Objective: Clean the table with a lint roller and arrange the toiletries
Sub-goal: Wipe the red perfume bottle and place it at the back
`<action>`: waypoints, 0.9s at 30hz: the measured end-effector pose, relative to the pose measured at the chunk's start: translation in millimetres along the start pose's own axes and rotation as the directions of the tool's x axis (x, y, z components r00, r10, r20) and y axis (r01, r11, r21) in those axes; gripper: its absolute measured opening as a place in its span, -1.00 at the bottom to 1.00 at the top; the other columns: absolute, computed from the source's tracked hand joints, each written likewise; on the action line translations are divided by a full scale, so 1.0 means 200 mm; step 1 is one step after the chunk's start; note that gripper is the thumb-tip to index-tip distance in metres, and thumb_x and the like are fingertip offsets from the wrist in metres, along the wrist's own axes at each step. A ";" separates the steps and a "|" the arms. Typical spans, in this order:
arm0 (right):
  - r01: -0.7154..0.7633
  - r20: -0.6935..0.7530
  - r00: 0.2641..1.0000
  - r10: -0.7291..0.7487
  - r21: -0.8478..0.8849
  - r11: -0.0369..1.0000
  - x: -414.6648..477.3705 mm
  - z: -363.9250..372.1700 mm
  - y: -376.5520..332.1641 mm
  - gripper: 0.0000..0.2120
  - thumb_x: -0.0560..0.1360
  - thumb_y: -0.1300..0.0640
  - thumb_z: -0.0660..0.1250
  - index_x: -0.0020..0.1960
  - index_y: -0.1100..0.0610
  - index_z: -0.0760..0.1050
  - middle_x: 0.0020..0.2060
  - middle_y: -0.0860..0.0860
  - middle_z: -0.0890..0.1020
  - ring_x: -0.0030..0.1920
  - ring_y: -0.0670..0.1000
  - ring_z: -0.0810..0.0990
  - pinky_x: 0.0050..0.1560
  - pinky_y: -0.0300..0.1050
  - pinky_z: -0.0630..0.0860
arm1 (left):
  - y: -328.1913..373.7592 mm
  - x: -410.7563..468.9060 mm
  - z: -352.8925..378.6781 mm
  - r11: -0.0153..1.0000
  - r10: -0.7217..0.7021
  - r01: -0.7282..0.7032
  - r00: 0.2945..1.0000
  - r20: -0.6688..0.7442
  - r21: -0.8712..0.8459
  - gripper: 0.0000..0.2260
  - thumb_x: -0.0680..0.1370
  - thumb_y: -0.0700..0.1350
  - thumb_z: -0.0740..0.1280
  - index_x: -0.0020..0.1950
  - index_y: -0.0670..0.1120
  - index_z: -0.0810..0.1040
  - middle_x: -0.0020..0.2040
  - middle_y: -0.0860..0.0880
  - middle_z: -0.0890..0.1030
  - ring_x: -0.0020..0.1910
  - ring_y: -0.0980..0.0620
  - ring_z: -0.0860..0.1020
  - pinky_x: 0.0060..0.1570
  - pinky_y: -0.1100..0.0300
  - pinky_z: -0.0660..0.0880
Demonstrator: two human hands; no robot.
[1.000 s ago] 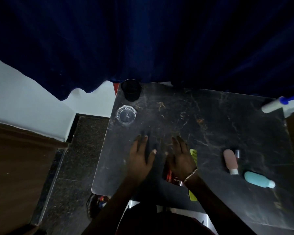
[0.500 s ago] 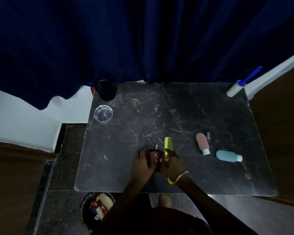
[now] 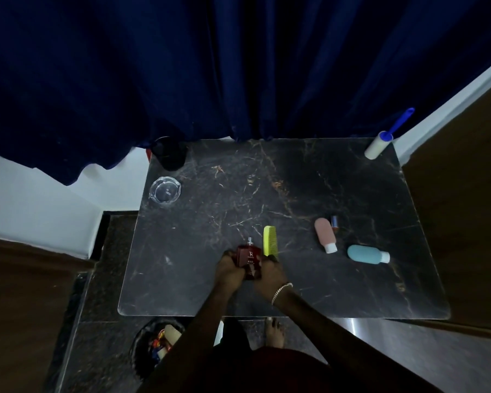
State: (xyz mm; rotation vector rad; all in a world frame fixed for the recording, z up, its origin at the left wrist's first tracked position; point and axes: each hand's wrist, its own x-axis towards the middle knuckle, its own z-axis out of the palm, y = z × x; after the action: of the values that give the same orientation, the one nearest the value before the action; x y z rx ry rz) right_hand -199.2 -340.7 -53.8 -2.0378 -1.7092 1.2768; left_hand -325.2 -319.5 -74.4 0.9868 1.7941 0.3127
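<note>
A dark red perfume bottle (image 3: 249, 258) stands near the front of the black marble table (image 3: 267, 194). My left hand (image 3: 229, 269) and my right hand (image 3: 270, 272) grip it from both sides. A yellow-green comb (image 3: 269, 240) lies right beside it, its near end under my right hand. Further right lie a pink bottle (image 3: 324, 234), a small blue-capped tube (image 3: 335, 221) and a teal bottle (image 3: 366, 254). The lint roller (image 3: 379, 143) with a blue handle rests at the far right corner.
A black cup (image 3: 169, 154) and a clear glass ashtray (image 3: 165, 191) sit at the far left of the table. A dark blue curtain (image 3: 238, 66) hangs behind. A bin (image 3: 156, 344) with litter stands on the floor below the front edge. Brown panels flank both sides.
One second ago both hands lay flat on the table with the bottle under the right one. They have since closed around the perfume bottle and set it upright. The view has pulled back.
</note>
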 end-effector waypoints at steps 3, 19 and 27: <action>0.071 0.007 0.997 -0.072 0.053 0.996 -0.02 -0.03 0.01 -0.59 0.41 0.13 0.23 0.24 0.13 0.55 0.08 0.15 0.65 0.14 0.15 0.59 0.23 -0.15 0.48 | 0.01 -0.01 0.00 0.996 -0.012 0.012 1.000 -0.005 -0.087 -0.65 0.47 -0.29 0.51 0.23 -0.19 0.57 0.16 -0.18 0.69 0.05 -0.08 0.63 0.09 0.12 0.57; -0.261 -0.411 0.868 0.279 0.100 0.960 0.23 -0.93 0.52 -0.76 0.56 0.17 0.29 0.05 0.31 0.64 0.02 0.28 0.68 0.11 0.24 0.65 0.13 -0.04 0.50 | 0.27 -0.22 0.17 0.788 0.091 0.113 0.951 0.296 -0.606 -0.63 0.51 -0.26 0.52 0.29 -0.10 0.58 0.18 -0.11 0.72 0.11 -0.15 0.72 -0.03 -0.07 0.70; -0.317 -0.299 0.892 0.340 0.124 0.940 0.36 -0.98 0.53 -0.77 0.51 0.19 0.32 0.06 0.32 0.62 0.09 0.28 0.65 0.18 0.25 0.60 0.22 0.02 0.52 | 0.33 -0.26 0.19 0.769 0.157 0.067 0.944 0.289 -0.636 -0.62 0.51 -0.29 0.50 0.31 -0.15 0.55 0.20 -0.15 0.71 0.08 -0.17 0.74 -0.06 -0.10 0.69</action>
State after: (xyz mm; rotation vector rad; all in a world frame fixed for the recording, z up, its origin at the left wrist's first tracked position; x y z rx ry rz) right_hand 10.7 -238.9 -35.2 -2.4053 -1.1973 0.9994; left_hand -252.7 -325.5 -16.9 0.5420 1.2141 0.6989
